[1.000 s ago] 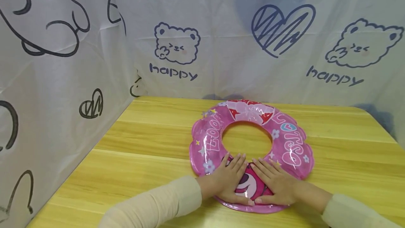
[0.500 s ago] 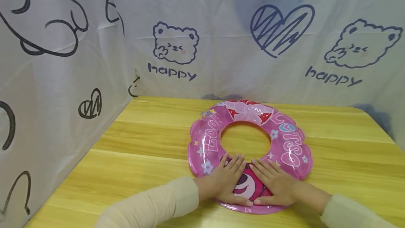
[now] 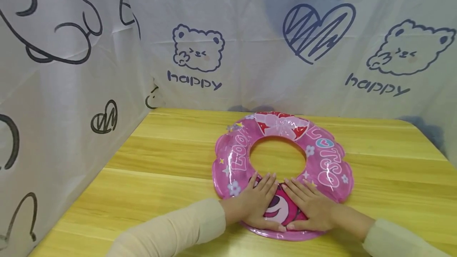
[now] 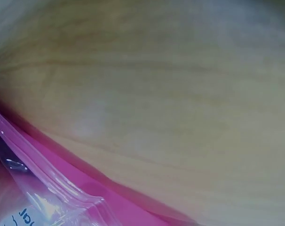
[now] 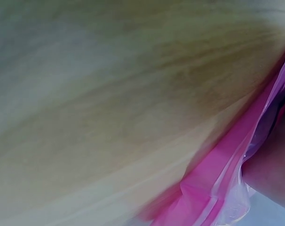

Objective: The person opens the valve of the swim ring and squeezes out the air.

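A pink inflatable swim ring (image 3: 233, 162) lies flat beneath the fingers of both hands, resting on a wood-grain surface (image 3: 153, 165). The left hand (image 3: 253, 205) and the right hand (image 3: 317, 207) are laid palm down on its near section, fingers extended and slightly parted, gripping nothing. Their fingertips reach the ring's inner rim, and the hole is just beyond them. The thumbs point toward each other near the ring's outer edge, their tips so close that contact cannot be told.

Between the two hands shows a printed cartoon muzzle (image 3: 280, 209), partly covered by the fingers. Across the hole from the fingertips is a printed red and pale pink bow (image 3: 283, 126). To the right of the right fingers runs the outlined lettering "LOTSO" (image 3: 328, 162); more lettering, its last character hard to read, curves beyond the left fingers.

A cream sleeve (image 3: 175, 227) covers the left forearm, and a pale sleeve (image 3: 396, 237) the right. Well past the fingers hangs a white cloth (image 3: 250, 66) printed with bears, a hatched heart and the word "happy". Both wrist views are blurred, showing pink vinyl along a lower corner and pale surface beside it.
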Demonstrator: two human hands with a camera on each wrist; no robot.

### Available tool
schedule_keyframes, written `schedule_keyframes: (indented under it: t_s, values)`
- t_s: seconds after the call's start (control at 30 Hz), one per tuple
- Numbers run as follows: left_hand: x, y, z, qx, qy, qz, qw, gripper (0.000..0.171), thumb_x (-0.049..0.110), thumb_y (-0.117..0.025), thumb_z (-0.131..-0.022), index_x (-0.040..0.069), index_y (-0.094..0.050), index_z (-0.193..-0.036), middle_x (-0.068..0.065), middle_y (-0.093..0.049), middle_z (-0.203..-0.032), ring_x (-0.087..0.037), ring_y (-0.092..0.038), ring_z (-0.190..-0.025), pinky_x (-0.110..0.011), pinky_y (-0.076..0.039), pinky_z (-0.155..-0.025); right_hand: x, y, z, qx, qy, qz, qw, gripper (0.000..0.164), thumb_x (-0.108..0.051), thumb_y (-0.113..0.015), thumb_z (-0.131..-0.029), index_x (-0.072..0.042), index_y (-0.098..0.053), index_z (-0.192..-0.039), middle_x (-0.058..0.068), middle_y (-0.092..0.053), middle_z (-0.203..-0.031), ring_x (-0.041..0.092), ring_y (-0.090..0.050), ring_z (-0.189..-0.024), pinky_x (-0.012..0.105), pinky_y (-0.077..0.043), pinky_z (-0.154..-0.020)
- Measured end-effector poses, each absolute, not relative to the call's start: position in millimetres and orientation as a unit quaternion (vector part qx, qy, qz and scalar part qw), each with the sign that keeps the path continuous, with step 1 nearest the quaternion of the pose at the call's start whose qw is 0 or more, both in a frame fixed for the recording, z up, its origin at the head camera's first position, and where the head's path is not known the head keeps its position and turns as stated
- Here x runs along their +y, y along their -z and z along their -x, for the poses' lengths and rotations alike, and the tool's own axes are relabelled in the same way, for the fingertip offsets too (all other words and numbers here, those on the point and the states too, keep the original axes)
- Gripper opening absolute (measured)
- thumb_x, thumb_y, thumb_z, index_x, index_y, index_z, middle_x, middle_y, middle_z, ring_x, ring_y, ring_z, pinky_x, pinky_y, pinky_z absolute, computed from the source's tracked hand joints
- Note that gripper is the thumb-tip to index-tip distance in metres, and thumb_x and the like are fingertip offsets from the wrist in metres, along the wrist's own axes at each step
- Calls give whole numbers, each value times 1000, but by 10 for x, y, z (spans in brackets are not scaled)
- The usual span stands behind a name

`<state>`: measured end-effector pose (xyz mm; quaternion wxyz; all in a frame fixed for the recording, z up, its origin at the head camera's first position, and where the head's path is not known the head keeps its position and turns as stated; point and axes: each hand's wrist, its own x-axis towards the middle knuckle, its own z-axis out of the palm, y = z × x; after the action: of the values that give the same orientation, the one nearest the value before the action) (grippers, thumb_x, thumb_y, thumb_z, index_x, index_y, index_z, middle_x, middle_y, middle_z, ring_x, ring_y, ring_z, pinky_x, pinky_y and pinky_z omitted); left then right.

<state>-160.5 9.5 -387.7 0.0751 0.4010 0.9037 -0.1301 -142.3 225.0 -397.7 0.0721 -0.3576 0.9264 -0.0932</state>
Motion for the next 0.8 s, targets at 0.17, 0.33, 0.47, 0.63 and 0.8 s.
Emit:
schedule_keyframes:
  t_s: [0.17,0.33,0.47,0.63,0.8]
  values:
    - [104,3889,1619,904,126,-401,83,107,83,-27,-77,9,-8,-150,-10,-2,-158,-23,-2,-146,-48,-6,-118,2264,4003,1426,925,99,362,67,90,-66,-46,-84,-1,-27,-144,22,-24,-151,41,-21,-138,23,20,-110]
    - [93,3910,1635,905,104,-404,89,106,82,-29,-78,8,-8,-150,-11,-2,-158,-23,-1,-146,-48,-5,-118,2260,3970,1451,922,124,348,115,91,-62,-50,-85,-1,-22,-146,22,-17,-153,43,-15,-139,17,25,-104]
    - [79,3926,1657,905,88,-406,93,105,80,-31,-79,7,-7,-150,-12,-2,-157,-23,-1,-146,-49,-3,-118,2244,3910,1486,917,142,335,162,91,-59,-51,-86,0,-18,-147,22,-11,-154,42,-9,-141,49,6,-114]
    - [73,3938,1673,905,82,-407,93,104,79,-31,-80,7,-7,-150,-12,-1,-157,-24,-2,-145,-49,-3,-117,2243,3842,1521,910,158,325,203,90,-56,-50,-88,1,-15,-147,23,-7,-155,42,-5,-142,60,-4,-111]
    - [69,3935,1683,906,61,-407,101,102,78,-31,-81,7,-6,-150,-12,-1,-157,-24,-1,-145,-49,-2,-117,2280,3828,1544,896,199,316,240,87,-52,-50,-89,-1,-12,-148,21,-1,-156,41,1,-142,61,2,-111]
